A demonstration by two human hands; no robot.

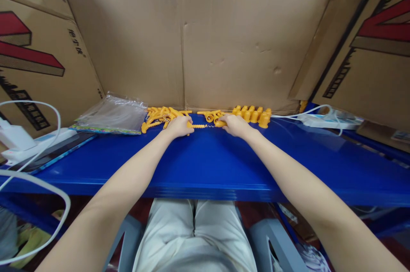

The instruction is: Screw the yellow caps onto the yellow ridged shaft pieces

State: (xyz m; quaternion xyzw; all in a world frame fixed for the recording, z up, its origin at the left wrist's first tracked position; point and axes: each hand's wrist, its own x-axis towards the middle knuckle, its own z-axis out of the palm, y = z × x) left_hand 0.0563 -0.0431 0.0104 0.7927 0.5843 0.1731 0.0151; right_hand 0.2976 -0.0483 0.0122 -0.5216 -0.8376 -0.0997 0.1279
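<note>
Over the blue shelf, my left hand [180, 127] is closed around a yellow plastic part with a spiral-ribbed rod [199, 126] that points right. A thin metal spring [210, 126] spans the gap from the rod's tip toward my right hand [235, 125]. That hand pinches a yellow plastic piece [220, 123], whose far end is hidden by the fingers. Left of my left hand lies a pile of yellow handle-like parts [156, 115]. Several yellow cup-shaped pieces [254, 115] stand upright in rows right of my right hand. Loose yellow parts [209, 116] lie behind the spring.
Clear plastic bags [112, 112] lie at the left on the blue shelf [205, 165]. A cardboard sheet [224, 41] walls off the back, with boxes on both sides. A power strip [329, 121] with white cables sits at right; another charger [19, 141] is at left.
</note>
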